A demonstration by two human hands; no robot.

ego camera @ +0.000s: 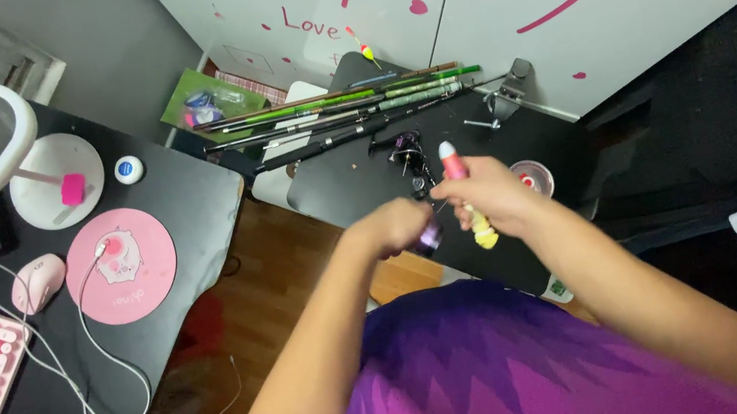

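While a green packet [205, 93] lies by the white wall, the right hand [486, 192] has its grip closed round a pink-and-yellow fishing float [463, 191], held above the black desk [356, 189]. The left hand [397, 225] pinches a small purple piece [430, 238]; slim rods [342, 107] lie beyond.
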